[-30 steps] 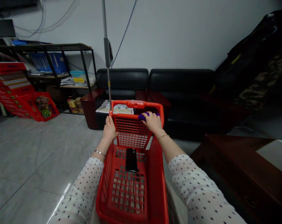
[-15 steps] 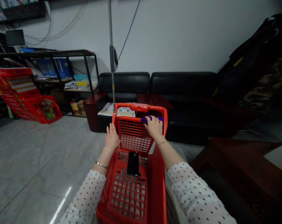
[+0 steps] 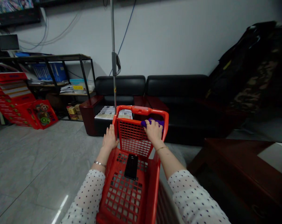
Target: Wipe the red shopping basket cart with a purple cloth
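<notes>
A red plastic shopping cart basket (image 3: 125, 189) with grid openings stands in front of me. My left hand (image 3: 110, 138) rests on its left side near the far corner, fingers stretched out and lying flat. My right hand (image 3: 154, 130) is closed around a purple cloth (image 3: 158, 122), pressed on the top edge of the far grid panel (image 3: 133, 133), at its right end. A black phone (image 3: 131, 167) lies on the basket floor between my arms. Part of the cloth is hidden under my right hand. A metal pole (image 3: 113, 37) rises beside the basket's far left corner.
Black sofas (image 3: 178, 90) line the wall, with newspapers (image 3: 105, 112) on the left seat. Shelving (image 3: 82, 68) with folders and red boxes (image 3: 44, 113) stand at the left. A dark red wooden table (image 3: 234, 155) is close on the right; dark jackets (image 3: 243, 59) hang behind it.
The basket has turned slightly, its near end swinging left, and the phone appears more tilted. The view has shifted a little to the right. Both hands stay at about the same places on the basket.
</notes>
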A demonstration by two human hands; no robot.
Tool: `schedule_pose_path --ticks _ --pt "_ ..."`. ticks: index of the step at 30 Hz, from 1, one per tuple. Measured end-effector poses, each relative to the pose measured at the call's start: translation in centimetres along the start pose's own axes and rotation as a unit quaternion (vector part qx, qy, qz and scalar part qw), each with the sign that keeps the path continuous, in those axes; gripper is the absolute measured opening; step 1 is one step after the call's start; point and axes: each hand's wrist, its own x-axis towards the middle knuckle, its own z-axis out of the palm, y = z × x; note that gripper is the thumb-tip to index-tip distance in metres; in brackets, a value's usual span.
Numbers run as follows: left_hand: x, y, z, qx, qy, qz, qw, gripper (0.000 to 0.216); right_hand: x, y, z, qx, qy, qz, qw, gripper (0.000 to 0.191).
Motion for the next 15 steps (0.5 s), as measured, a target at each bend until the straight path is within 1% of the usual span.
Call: schedule_pose_path --ticks 5,8,10,13,15 --pt "-0.8 -1.4 0.6 -0.053 -0.011 0.000 0.999 0.106 -0.1 -0.2 0.1 0.007 0.007 0.005 1.000 0.038" --pt "-1.3 -1.6 1.0 -0.075 -0.011 -0.006 0.997 0.109 -0.2 -0.2 0.2 0.010 0.007 0.008 1.000 0.039" --pt "-1.4 -1.5 1.1 -0.085 -0.009 0.007 0.996 0.112 -0.2 -0.4 0.2 0.011 0.001 0.021 1.000 0.038" --pt "-1.3 -1.3 0.9 -0.102 -0.014 0.018 0.995 0.115 0.2 -1.5 -0.1 0.013 -0.008 0.047 0.999 0.034" --pt "-1.2 -1.2 0.8 -0.112 -0.027 0.009 0.993 0.114 0.8 -2.8 -0.3 0.021 -0.014 0.042 0.999 0.032"
